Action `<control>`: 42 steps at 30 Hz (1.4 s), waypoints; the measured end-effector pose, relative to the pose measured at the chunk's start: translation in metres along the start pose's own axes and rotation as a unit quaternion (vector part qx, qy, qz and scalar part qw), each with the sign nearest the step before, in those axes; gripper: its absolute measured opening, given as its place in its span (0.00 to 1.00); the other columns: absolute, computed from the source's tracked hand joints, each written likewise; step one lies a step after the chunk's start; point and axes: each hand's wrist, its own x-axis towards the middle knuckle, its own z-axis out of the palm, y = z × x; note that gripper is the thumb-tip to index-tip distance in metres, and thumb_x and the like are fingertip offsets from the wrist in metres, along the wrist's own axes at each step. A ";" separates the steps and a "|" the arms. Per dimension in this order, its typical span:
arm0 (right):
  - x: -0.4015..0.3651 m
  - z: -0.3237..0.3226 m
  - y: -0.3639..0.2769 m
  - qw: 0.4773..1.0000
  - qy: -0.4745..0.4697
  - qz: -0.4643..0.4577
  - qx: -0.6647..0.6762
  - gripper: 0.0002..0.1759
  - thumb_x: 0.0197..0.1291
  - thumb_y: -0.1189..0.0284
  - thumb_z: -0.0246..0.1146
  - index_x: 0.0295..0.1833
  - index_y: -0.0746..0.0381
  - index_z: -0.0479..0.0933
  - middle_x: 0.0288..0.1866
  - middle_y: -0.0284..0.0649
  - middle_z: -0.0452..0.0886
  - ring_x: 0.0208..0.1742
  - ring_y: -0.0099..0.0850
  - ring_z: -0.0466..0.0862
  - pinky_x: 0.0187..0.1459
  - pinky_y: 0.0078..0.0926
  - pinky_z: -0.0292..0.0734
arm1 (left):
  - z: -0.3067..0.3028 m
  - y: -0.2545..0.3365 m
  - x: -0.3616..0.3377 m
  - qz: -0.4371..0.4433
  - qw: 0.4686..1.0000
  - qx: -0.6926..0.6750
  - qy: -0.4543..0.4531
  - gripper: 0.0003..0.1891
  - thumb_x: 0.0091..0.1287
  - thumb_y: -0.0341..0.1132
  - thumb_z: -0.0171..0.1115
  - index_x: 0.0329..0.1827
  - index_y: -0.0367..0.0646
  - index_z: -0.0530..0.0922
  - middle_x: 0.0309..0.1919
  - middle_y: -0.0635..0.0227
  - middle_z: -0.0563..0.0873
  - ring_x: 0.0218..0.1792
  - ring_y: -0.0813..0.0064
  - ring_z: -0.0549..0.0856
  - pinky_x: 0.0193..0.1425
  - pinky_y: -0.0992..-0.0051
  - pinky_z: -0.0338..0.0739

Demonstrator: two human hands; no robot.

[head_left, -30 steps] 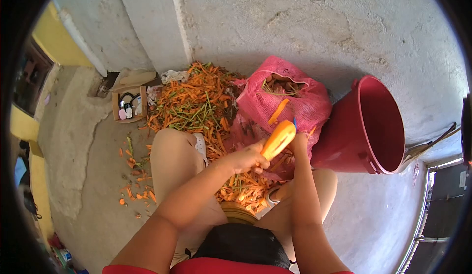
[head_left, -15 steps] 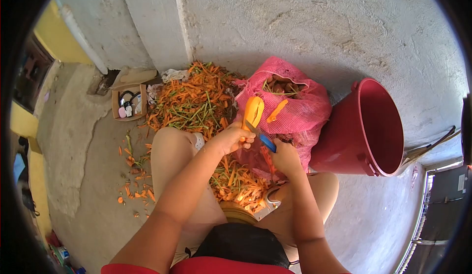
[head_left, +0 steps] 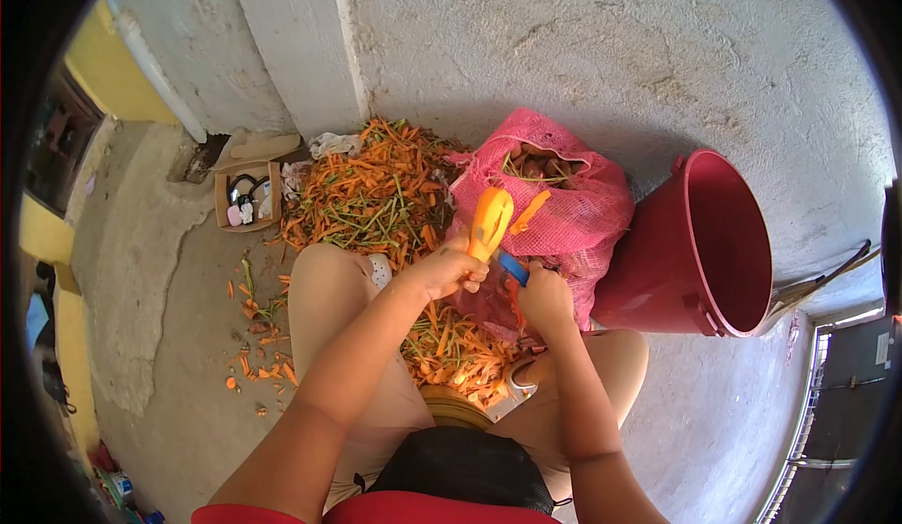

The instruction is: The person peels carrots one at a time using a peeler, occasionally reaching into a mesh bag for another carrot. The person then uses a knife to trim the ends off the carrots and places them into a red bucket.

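Observation:
My left hand [head_left: 453,268] is closed around the lower end of a large orange carrot [head_left: 490,221], which points up and away from me. Part of its surface looks paler, as if peeled. A blue-handled knife [head_left: 513,267] is gripped in my right hand [head_left: 545,298], just right of the carrot's lower end; its blade is hard to make out. Behind the carrot stands a pink mesh sack [head_left: 587,200] with brownish roots and green stalks in its mouth. An orange peel strip [head_left: 531,212] shows in front of the sack.
A heap of orange peelings and green stalks [head_left: 371,190] lies by the wall, with more peelings [head_left: 460,359] between my legs. A tall red bin [head_left: 648,270] leans at the right. A small cardboard box [head_left: 225,216] with odds and ends sits at the left.
The carrot has tilted slightly to the right and dropped a little in my left hand. The knife blade, visible against the carrot before, is now mostly out of sight.

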 end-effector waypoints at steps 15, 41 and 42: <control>0.042 0.016 0.063 0.970 0.103 0.130 0.178 0.13 0.48 0.67 0.55 0.33 0.68 0.72 0.28 0.56 0.75 0.35 0.50 0.77 0.37 0.42 0.69 | 0.025 0.002 -0.004 -0.020 0.983 0.169 0.064 0.24 0.61 0.31 0.49 0.60 0.50 0.55 0.23 0.76 0.65 0.17 0.88 0.62 0.16 0.88 0.56; 0.008 0.018 -0.001 0.992 0.057 -0.022 0.110 0.10 0.47 0.69 0.56 0.33 0.64 0.68 0.24 0.54 0.75 0.29 0.51 0.76 0.32 0.45 0.70 | 0.004 0.008 0.001 0.038 0.995 0.065 0.071 0.10 0.60 0.29 0.51 0.41 0.47 0.62 0.22 0.75 0.65 0.17 0.88 0.64 0.15 0.88 0.56; 0.007 0.018 -0.001 0.993 0.047 -0.049 0.101 0.11 0.47 0.68 0.56 0.33 0.64 0.68 0.24 0.54 0.75 0.28 0.51 0.77 0.32 0.45 0.71 | 0.003 0.009 0.001 0.034 0.996 0.063 0.057 0.12 0.59 0.27 0.52 0.43 0.48 0.61 0.22 0.75 0.66 0.17 0.88 0.64 0.15 0.88 0.57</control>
